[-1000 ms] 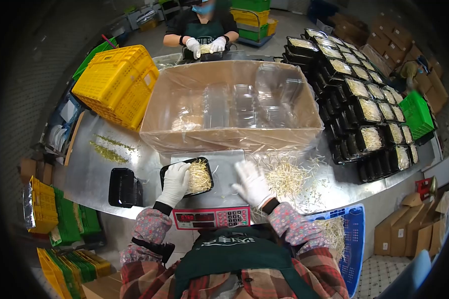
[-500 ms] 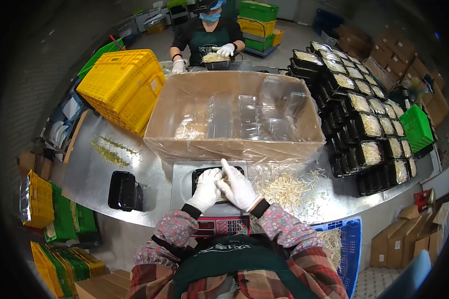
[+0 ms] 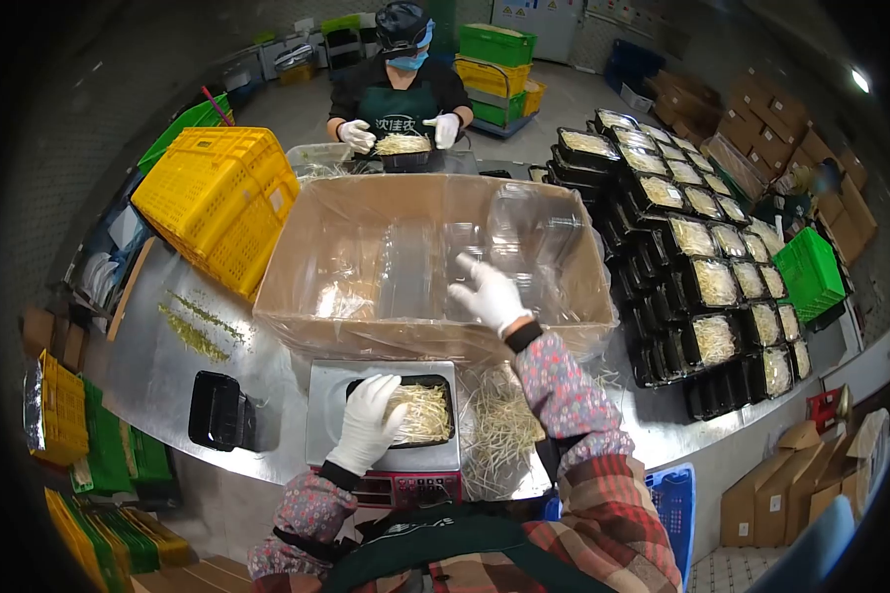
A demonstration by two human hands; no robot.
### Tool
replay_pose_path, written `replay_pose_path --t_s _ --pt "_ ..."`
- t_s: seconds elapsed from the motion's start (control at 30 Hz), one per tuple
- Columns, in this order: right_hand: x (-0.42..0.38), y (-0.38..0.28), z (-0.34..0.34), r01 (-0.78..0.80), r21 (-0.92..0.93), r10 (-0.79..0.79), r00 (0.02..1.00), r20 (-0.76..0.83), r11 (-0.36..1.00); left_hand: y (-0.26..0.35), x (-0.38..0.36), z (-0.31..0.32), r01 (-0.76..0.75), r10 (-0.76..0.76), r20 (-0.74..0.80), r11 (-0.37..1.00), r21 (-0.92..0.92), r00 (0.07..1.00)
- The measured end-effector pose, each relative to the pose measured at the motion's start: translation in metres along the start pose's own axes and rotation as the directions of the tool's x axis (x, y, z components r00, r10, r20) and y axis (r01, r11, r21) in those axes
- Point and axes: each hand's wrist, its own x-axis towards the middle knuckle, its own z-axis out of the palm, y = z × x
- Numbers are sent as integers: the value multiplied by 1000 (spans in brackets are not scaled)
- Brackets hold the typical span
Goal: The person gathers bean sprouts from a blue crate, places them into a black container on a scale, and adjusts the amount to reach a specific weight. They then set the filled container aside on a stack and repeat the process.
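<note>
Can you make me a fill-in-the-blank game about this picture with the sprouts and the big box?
1. The left hand rests on a black tray filled with bean ______.
2. That tray sits on a weighing ______.
3. The right hand reaches into the big cardboard box lined with clear ______.
4. The tilted crate left of the box is coloured ______.

Missing words: sprouts, scale, plastic, yellow
</note>
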Motion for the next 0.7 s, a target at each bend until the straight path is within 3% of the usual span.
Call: replay_pose_path --t_s 0.03,0.07,0.13,0.17,0.2,0.27,0.33,0.4,0.47,0.53,0.6,0.67,0.7 --pt "26 45 8 54 -247 -73 995 -66 968 4 0 -10 33 -33 -30 999 -8 999" --pt "45 66 7 -120 -469 123 992 -26 875 8 -1 -21 69 -70 -61 997 -19 996" --pt "62 131 21 -273 -707 334 941 -55 653 11 -9 -37 173 -177 -93 984 -51 980" --pt "66 157 24 -347 -732 465 884 -46 586 12 -13 -44 208 -215 -114 976 -71 970" --pt "64 184 36 -413 -739 481 866 -137 532 15 -17 -51 248 -253 -131 967 -59 958" --pt "68 191 24 -336 -672 545 830 120 660 15 -27 -60 350 -353 -139 936 -47 925" --pt "62 181 25 -239 -696 316 949 -18 677 9 -35 -63 380 -386 -144 923 -63 911" --pt "62 173 15 -204 -707 289 957 0 677 4 -39 -61 402 -411 -147 912 -85 900" --pt "50 154 -7 -117 -667 69 993 -97 736 1 -36 -60 400 -429 -155 897 -186 890" --pt "38 123 -31 -118 -692 -75 967 -243 712 7 -26 -61 402 -441 -129 883 -243 888" --pt "20 86 -56 -32 -474 -187 894 -407 880 16 -14 -62 422 -466 -110 861 -283 878" --pt "2 52 -68 229 -163 -280 813 -510 960 27 -1 -61 385 -506 -86 746 -544 859" --pt "-8 38 -71 278 -9 -251 850 -463 960 33 4 -63 370 -515 -72 699 -611 854"
